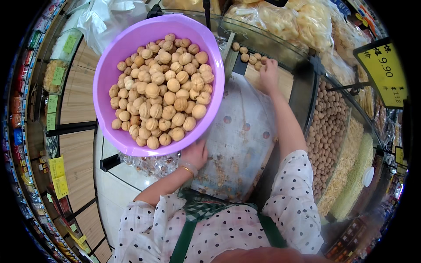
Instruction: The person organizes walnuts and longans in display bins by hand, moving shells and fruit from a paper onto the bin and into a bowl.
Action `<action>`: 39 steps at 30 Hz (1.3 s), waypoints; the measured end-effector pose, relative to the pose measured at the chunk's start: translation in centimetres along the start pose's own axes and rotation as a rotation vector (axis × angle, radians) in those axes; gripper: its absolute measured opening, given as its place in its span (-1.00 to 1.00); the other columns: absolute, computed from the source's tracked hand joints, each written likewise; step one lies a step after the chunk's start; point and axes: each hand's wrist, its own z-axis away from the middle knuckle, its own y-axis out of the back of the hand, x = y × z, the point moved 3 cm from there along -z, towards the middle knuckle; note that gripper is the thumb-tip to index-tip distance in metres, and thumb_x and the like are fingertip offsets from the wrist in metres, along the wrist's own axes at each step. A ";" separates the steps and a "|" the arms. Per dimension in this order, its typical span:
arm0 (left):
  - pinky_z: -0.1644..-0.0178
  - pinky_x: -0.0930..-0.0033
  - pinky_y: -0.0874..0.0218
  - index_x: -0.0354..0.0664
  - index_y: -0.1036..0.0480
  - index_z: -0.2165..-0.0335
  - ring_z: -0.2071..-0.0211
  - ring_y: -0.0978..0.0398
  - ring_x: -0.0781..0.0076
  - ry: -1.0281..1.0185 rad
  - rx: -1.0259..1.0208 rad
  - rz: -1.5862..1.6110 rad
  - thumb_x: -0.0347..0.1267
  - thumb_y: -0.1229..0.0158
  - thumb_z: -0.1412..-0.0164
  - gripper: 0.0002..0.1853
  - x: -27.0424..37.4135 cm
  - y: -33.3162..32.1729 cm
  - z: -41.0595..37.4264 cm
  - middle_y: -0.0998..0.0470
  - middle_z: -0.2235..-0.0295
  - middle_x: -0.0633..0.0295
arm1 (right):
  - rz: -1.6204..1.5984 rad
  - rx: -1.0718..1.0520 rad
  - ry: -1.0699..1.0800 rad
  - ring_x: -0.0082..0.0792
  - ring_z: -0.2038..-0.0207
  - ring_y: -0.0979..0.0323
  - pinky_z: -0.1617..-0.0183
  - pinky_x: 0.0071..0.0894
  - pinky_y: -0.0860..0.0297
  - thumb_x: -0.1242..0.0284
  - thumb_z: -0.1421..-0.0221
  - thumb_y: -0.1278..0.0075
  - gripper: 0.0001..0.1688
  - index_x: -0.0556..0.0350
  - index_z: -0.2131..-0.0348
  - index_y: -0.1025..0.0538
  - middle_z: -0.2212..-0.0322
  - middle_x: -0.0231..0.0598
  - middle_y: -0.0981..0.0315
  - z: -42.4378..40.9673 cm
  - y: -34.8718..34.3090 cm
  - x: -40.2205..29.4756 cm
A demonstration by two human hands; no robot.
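A large purple plastic basin (217, 69) holds a heap of walnuts in their shells (158, 95). My left hand (194, 154) is at the basin's near lower edge, its fingertips partly hidden by the rim, so its grip cannot be told. My right hand (269, 76) reaches into a bin with a wooden base (283, 82) at the upper right, its fingers at several loose walnuts (253, 59) in the bin's far corner. Whether the fingers hold a walnut cannot be told. Between my arms lies a whitish plastic sheet or sack (236, 131) with brown crumbs on it.
Right of the bin, clear dividers part more walnuts (329, 131), pale flakes (345, 161) and greenish grains (357, 177). A yellow price sign (381, 72) juts in at right. Bagged goods (286, 19) stand behind. Wrapped items (148, 164) lie below the basin; shelves line the left.
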 end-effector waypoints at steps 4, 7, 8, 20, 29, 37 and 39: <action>0.18 0.01 -0.23 -0.15 -0.40 0.17 0.24 -0.34 -0.11 -0.021 0.047 -0.029 -0.27 -0.02 -0.06 -0.66 0.3 0.5 0.1 -0.28 0.20 -0.16 | 0.356 -0.065 -0.054 -0.10 0.16 -0.28 0.15 -0.13 -0.32 0.29 0.10 0.02 -0.60 -0.06 0.19 -0.48 0.27 -0.17 -0.29 -2.9 -1.6 -2.2; 0.23 0.02 -0.25 -0.12 -0.40 0.18 0.29 -0.36 -0.07 -0.031 0.084 -0.026 -0.28 -0.02 -0.05 -0.67 0.1 0.3 0.2 -0.29 0.23 -0.13 | 0.425 -0.058 0.111 -0.13 0.12 -0.25 0.15 -0.10 -0.32 0.22 0.13 -0.03 -0.59 -0.05 0.23 -0.49 0.28 -0.16 -0.28 -2.2 -2.9 -2.0; 0.23 0.03 -0.25 -0.12 -0.40 0.18 0.28 -0.36 -0.07 -0.027 0.081 -0.021 -0.27 -0.02 -0.05 -0.67 0.1 0.3 0.2 -0.29 0.23 -0.13 | 0.436 -0.082 0.132 -0.12 0.13 -0.25 0.16 -0.09 -0.32 0.21 0.13 -0.04 -0.60 -0.04 0.25 -0.48 0.28 -0.15 -0.28 -1.8 -3.2 -1.6; 0.18 0.01 -0.24 -0.12 -0.39 0.20 0.23 -0.34 -0.13 -0.049 0.128 -0.055 -0.27 -0.02 -0.06 -0.69 0.1 0.0 0.5 -0.25 0.18 -0.14 | 0.163 0.074 0.123 -0.07 0.23 -0.30 0.19 -0.20 -0.32 0.18 0.10 -0.09 -0.60 0.09 0.33 -0.44 0.32 -0.08 -0.28 3.6 0.2 -0.2; 0.13 0.02 -0.28 -0.14 -0.40 0.19 0.14 -0.30 -0.19 0.034 -0.005 0.074 -0.31 -0.01 -0.04 -0.68 -0.3 -0.4 -0.1 -0.18 0.06 -0.18 | -0.646 -0.104 0.632 -0.16 0.18 -0.32 0.11 -0.26 -0.28 0.30 0.14 -0.16 -0.60 0.08 0.29 -0.44 0.27 -0.16 -0.35 5.9 9.6 -28.3; 0.16 -0.01 -0.28 -0.16 -0.39 0.18 0.16 -0.33 -0.15 -0.010 0.016 -0.012 -0.30 -0.02 -0.03 -0.66 0.3 -0.1 -0.1 -0.17 0.07 -0.20 | 0.240 0.052 0.128 -0.04 0.15 -0.30 0.03 -0.15 -0.24 0.49 0.05 0.06 -0.69 0.15 0.22 -0.45 0.23 -0.04 -0.35 3.0 3.6 0.4; 0.17 -0.01 -0.27 -0.16 -0.39 0.18 0.18 -0.33 -0.14 0.006 0.016 -0.001 -0.29 -0.02 -0.05 -0.66 0.2 0.0 -0.5 -0.21 0.11 -0.19 | 0.381 -0.042 -0.011 -0.01 0.13 -0.29 0.03 -0.16 -0.25 0.53 0.07 0.08 -0.70 0.16 0.24 -0.45 0.21 -0.02 -0.33 4.3 2.3 4.1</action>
